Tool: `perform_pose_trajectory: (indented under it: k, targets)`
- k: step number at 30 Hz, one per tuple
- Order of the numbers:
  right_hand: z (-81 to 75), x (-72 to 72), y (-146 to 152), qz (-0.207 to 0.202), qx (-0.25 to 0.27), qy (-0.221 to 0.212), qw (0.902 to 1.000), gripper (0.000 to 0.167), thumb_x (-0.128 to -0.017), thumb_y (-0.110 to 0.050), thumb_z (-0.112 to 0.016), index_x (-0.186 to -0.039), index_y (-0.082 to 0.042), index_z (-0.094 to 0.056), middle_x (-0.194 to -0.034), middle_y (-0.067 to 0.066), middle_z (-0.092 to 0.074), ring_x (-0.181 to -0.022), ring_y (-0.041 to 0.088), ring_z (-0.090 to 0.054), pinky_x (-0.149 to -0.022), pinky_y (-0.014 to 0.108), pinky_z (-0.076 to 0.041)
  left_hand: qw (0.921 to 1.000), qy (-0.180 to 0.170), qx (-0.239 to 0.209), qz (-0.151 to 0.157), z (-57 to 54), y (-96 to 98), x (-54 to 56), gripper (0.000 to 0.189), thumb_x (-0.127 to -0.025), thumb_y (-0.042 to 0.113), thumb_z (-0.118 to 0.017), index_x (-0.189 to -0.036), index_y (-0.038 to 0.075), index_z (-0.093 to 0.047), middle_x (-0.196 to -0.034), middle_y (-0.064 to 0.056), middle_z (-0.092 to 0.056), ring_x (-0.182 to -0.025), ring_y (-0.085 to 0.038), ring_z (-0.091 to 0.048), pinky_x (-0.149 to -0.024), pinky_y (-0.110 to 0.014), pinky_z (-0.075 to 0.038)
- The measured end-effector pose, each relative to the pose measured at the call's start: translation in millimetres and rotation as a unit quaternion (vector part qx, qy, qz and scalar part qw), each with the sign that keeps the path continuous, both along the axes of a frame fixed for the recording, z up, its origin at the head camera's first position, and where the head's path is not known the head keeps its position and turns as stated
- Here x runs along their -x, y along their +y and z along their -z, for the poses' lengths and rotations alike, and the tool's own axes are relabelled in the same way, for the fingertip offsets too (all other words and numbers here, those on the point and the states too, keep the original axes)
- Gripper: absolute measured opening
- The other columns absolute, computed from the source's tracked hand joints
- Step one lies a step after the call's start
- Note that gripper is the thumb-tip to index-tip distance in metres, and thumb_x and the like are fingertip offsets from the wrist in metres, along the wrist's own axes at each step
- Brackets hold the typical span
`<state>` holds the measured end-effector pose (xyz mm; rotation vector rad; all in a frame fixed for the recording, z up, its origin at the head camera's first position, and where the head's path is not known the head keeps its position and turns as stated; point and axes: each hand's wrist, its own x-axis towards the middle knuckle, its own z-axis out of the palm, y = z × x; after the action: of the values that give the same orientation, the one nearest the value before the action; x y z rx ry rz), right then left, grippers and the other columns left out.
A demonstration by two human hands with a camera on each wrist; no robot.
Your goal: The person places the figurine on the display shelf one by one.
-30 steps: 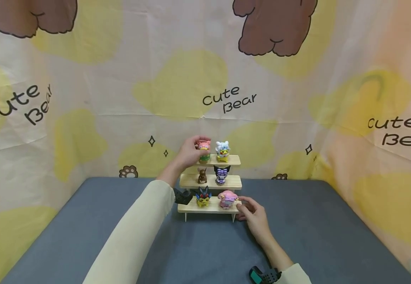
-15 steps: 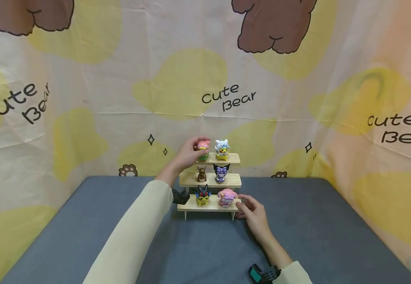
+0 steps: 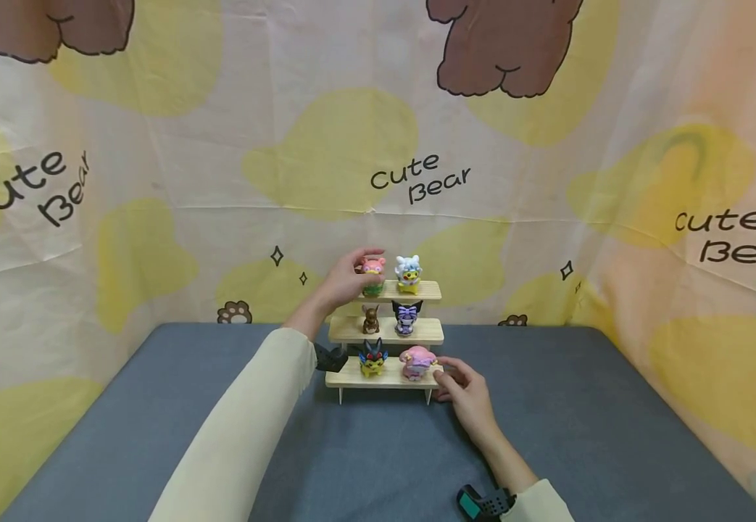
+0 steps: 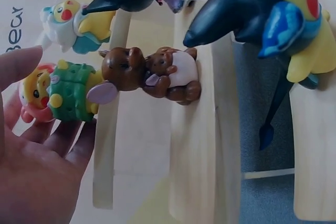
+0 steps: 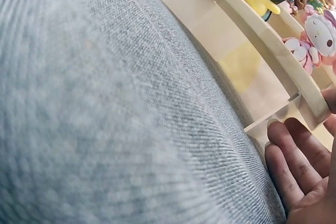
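My left hand is curled round a figurine in a pink hood and green body, upright at the left of the top shelf. Its thumb lies in front and its fingers behind. A white-hooded yellow figurine stands beside it. Low at the right, my right hand grips the end of the wooden three-tier display stand, thumb at the bottom shelf's edge and several fingers below it. Close to that thumb sits a pink figurine.
On the middle shelf stand a brown figurine and a black-and-purple one. A yellow figurine with a dark-eared hood is at the bottom left. Grey cloth covers the table, with a printed curtain behind.
The whole scene shifts up slightly in the head view. Left fingertips now sit a little higher over the pink-hooded figurine; the right hand keeps its place on the stand.
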<state>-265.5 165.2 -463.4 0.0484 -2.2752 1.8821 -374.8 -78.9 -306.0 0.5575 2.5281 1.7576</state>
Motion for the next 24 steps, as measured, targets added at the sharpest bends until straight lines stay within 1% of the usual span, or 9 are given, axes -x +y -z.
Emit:
perform_pose_trajectory:
  k: [2, 4, 8, 12, 16, 18, 21, 24]
  targets:
    - [0.4, -0.1, 0.1, -0.002, 0.003, 0.002, 1.0000, 0.028, -0.098, -0.014, -0.065, -0.125, -0.004, -0.067, -0.086, 0.011, -0.070, -0.068, 0.012, -0.065, -0.065, 0.028, -0.059, 1.0000, -0.002, 0.002, -0.002, -1.6, -0.2, -0.3, 0.065, -0.093, 0.010, -0.066, -0.153, 0.011, -0.042, -0.148, -0.017, -0.050, -0.128, -0.033, -0.053, -0.103, -0.040, -0.048]
    - [0.5, -0.3, 0.6, -0.002, 0.006, 0.006, 1.0000, 0.028, -0.099, -0.013, -0.065, -0.125, -0.004, -0.067, -0.086, 0.012, -0.070, -0.067, 0.012, -0.065, -0.065, 0.027, -0.059, 0.9999, -0.009, -0.001, -0.004, -3.6, -1.5, -2.3, 0.069, -0.093, 0.013, -0.067, -0.156, 0.010, -0.036, -0.151, -0.018, -0.047, -0.135, -0.035, -0.049, -0.111, -0.046, -0.044]
    - [0.7, -1.4, 1.5, -0.002, 0.010, 0.007, 0.9999, 0.027, -0.098, -0.012, -0.065, -0.124, -0.004, -0.067, -0.086, 0.013, -0.070, -0.067, 0.012, -0.065, -0.065, 0.027, -0.059, 0.9997, -0.022, -0.007, -0.008, -3.6, -11.8, -7.1, 0.074, -0.095, 0.017, -0.066, -0.158, 0.010, -0.029, -0.156, -0.019, -0.042, -0.143, -0.036, -0.043, -0.118, -0.050, -0.038]
    - [0.4, -2.1, 0.9, -0.002, 0.011, 0.003, 0.9999, 0.026, -0.098, -0.011, -0.065, -0.123, -0.004, -0.068, -0.087, 0.014, -0.070, -0.066, 0.012, -0.065, -0.065, 0.026, -0.059, 0.9997, -0.019, -0.003, -0.016, 0.1, -29.7, -12.3, 0.072, -0.097, 0.019, -0.064, -0.159, 0.011, -0.028, -0.157, -0.018, -0.042, -0.144, -0.037, -0.043, -0.119, -0.052, -0.037]
    - [-0.9, -1.5, 0.2, 0.002, 0.009, 0.005, 0.9999, 0.025, -0.097, -0.011, -0.066, -0.122, -0.005, -0.069, -0.087, 0.014, -0.071, -0.066, 0.012, -0.065, -0.064, 0.026, -0.059, 0.9996, 0.006, 0.012, -0.024, 5.0, -46.9, -17.0, 0.067, -0.099, 0.018, -0.062, -0.157, 0.008, -0.031, -0.155, -0.022, -0.043, -0.143, -0.040, -0.044, -0.117, -0.055, -0.038]
    - [-1.6, -1.0, -0.4, 0.000, 0.005, 0.005, 1.0000, 0.025, -0.097, -0.012, -0.066, -0.122, -0.005, -0.069, -0.088, 0.015, -0.071, -0.067, 0.012, -0.066, -0.065, 0.026, -0.059, 0.9993, 0.016, 0.019, -0.029, 7.6, -53.4, -21.2, 0.065, -0.099, 0.016, -0.062, -0.156, 0.006, -0.033, -0.153, -0.023, -0.044, -0.141, -0.042, -0.045, -0.116, -0.056, -0.039]
    - [-2.4, -1.0, -0.9, -0.004, 0.003, 0.004, 1.0000, 0.026, -0.097, -0.012, -0.066, -0.122, -0.005, -0.069, -0.088, 0.015, -0.071, -0.068, 0.014, -0.066, -0.065, 0.027, -0.060, 0.9985, 0.026, 0.037, -0.031, 11.5, -58.9, -29.3, 0.062, -0.099, 0.014, -0.061, -0.154, 0.005, -0.036, -0.152, -0.024, -0.045, -0.139, -0.043, -0.046, -0.114, -0.057, -0.041]
    - [-2.6, -1.2, -0.8, -0.002, 0.005, 0.005, 1.0000, 0.026, -0.097, -0.011, -0.066, -0.122, -0.005, -0.069, -0.087, 0.014, -0.071, -0.067, 0.014, -0.066, -0.065, 0.027, -0.060, 0.9976, 0.031, 0.051, -0.034, 15.3, -58.3, -36.9, 0.061, -0.099, 0.015, -0.062, -0.154, 0.006, -0.037, -0.151, -0.023, -0.046, -0.137, -0.042, -0.048, -0.111, -0.057, -0.043]
